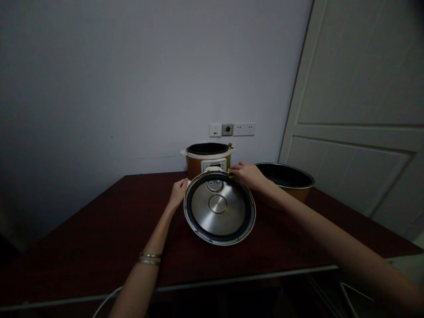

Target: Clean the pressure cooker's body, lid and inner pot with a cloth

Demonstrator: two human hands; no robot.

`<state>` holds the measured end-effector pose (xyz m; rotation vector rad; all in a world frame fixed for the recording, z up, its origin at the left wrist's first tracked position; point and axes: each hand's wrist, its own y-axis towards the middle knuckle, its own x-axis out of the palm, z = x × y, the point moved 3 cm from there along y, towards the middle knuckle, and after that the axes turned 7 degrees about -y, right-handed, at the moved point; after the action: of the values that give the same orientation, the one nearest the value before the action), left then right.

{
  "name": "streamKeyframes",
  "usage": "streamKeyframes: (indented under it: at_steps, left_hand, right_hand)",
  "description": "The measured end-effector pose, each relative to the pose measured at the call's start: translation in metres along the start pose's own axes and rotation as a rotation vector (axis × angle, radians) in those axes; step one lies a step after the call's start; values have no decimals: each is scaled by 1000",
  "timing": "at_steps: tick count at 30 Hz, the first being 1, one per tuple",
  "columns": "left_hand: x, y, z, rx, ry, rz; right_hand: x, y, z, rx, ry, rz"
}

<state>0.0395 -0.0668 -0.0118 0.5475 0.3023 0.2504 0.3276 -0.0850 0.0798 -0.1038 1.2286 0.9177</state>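
Note:
A round cooker lid is tilted toward me above the dark red table, its shiny metal inner plate and black seal facing me. My left hand grips the lid's left rim, fingers curled round the edge. My right hand is closed at the lid's upper right rim, pinching something small and yellowish against it; I cannot make out what it is. Behind the lid stands the orange cooker body, open at the top.
A dark inner pot with an orange outside sits on the table to the right of the cooker. Wall sockets are above the cooker. A white door fills the right side. A white cable hangs below the table's front edge.

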Motion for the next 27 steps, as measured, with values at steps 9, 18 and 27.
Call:
streamKeyframes:
  at_steps: [9, 18, 27]
  left_hand:
    - [0, 0, 1, 47, 15, -16]
    - [0, 1, 4, 54, -11, 0]
    - [0, -1, 6, 29, -11, 2]
  right_hand:
    - [32, -38, 2, 0, -197, -43]
    - [25, -89, -46, -78, -194, -171]
    - [4, -107, -113, -43, 25, -312]
